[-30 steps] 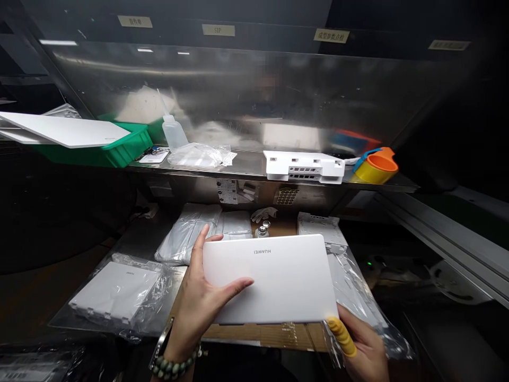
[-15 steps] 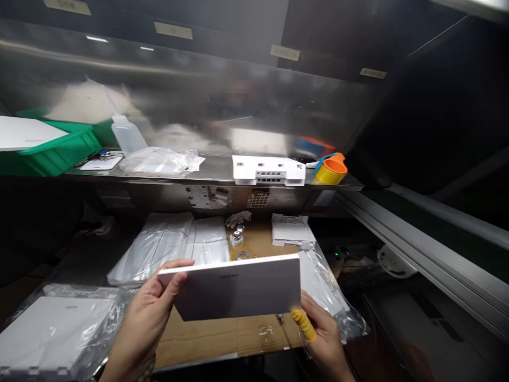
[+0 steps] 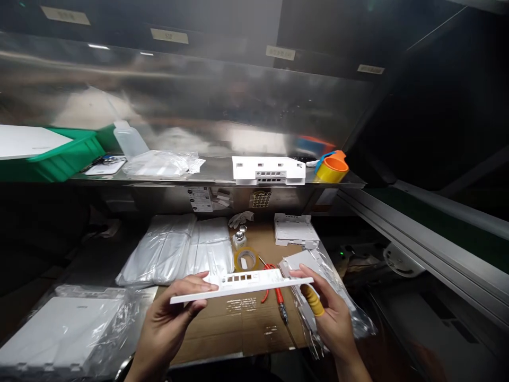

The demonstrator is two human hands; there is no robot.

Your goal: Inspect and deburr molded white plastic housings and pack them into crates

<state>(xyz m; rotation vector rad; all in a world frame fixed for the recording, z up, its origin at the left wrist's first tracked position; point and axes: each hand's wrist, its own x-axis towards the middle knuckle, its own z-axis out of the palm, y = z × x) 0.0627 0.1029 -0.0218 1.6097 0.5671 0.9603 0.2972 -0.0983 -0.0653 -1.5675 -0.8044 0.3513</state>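
A thin white plastic device housing is held level above the cardboard, seen nearly edge-on with a row of square ports along its raised part. My left hand grips its left end, thumb below and fingers on top. At the right end my right hand pinches it, and a yellow finger cot covers one digit. Below and behind the housing lie red-handled pliers and a red screwdriver-like tool, partly hidden by it. A roll of yellow tape sits just beyond.
Bagged white housings lie at left and right. Stacked clear bags, a small pump bottle and a white housing part lie farther back. The metal shelf holds a green bin, a squeeze bottle and tape rolls.
Both hands have tilted the housing from its broad smooth face to nearly edge-on, so its ports now show. The red-handled tools behind it have come into sight.
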